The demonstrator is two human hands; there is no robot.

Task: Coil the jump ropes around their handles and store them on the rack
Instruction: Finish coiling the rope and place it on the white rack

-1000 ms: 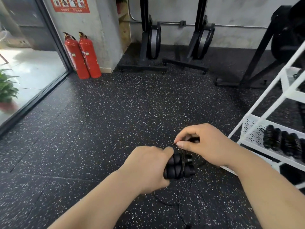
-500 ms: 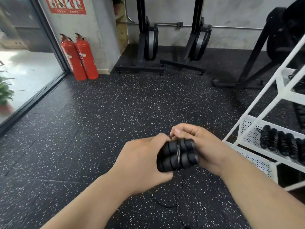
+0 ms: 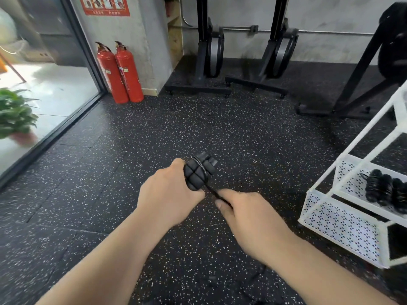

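My left hand (image 3: 170, 192) grips two black ribbed jump rope handles (image 3: 198, 172) held side by side, their ends pointing up and to the right. A turn of thin black rope crosses the handles. My right hand (image 3: 244, 216), below and right of the handles, pinches the black rope (image 3: 213, 192), which runs taut from the handles into its fingers. Loose rope trails down to the floor under my right forearm, blurred. The white rack (image 3: 343, 225) stands at the right, with several coiled black jump ropes (image 3: 385, 192) lying on its perforated lower shelf.
Speckled black rubber floor (image 3: 198, 128) spreads ahead. Two red fire extinguishers (image 3: 120, 73) stand by the glass door (image 3: 44, 84) at the left, with a potted plant (image 3: 15, 115) behind the glass. Black exercise machines (image 3: 242, 62) line the back wall.
My right hand has dropped from beside the handles to below them, drawing the rope down and taut. My left hand tilted the handles upward. The view shifted slightly.
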